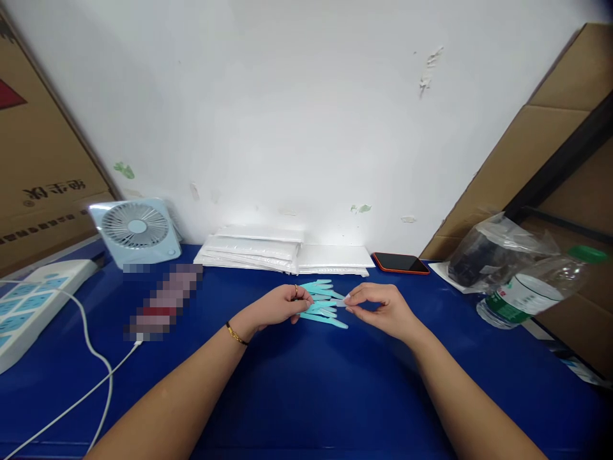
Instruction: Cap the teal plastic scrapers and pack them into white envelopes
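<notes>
Several thin light-blue strips lie fanned out on the blue table between my hands. My left hand, with a ring and a gold bracelet, curls its fingers over the left ends of the strips. My right hand pinches the tip of one strip between thumb and fingertips. Both hands rest low on the table, a short gap apart.
A stack of white padded mailers lies behind the strips against the wall. A small fan, a power strip and a white cable are at left. A phone, a bagged item and a water bottle are at right. Cardboard boxes stand on both sides.
</notes>
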The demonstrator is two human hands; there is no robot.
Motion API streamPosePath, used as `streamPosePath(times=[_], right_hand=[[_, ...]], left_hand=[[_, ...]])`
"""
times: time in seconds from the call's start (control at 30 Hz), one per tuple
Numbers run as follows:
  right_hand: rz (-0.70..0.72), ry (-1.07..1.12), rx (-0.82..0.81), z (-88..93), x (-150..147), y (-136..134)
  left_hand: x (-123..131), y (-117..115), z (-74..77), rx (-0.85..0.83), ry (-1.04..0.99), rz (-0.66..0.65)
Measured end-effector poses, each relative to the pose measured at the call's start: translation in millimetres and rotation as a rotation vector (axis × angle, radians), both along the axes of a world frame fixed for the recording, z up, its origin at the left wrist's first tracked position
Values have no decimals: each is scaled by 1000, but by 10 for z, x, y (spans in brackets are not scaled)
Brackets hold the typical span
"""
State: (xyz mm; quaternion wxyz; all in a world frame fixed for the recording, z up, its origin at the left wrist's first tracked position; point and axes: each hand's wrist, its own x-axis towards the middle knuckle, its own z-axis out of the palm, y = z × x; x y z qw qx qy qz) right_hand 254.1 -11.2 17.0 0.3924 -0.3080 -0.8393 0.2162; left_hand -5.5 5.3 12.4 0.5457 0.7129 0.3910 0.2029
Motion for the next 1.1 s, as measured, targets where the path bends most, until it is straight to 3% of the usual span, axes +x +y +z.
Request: streamPosePath(times=[0.2, 0.47, 0.67, 0.9, 1.1], right_hand=[[22, -15, -41, -13, -75, -18], [-72, 45, 4, 26, 40, 10], [-1, 13, -29, 10, -42, -15], [-12, 23, -53, 3, -38, -14], [43, -45, -101, -96, -149, 2]], left_hand=[[23, -46, 61, -1, -3, -13], [0, -17, 41, 6, 2, 22], [7, -3, 1, 34, 39, 8], [2, -13, 16, 48, 39, 5], [72, -22, -43, 108, 76, -34]])
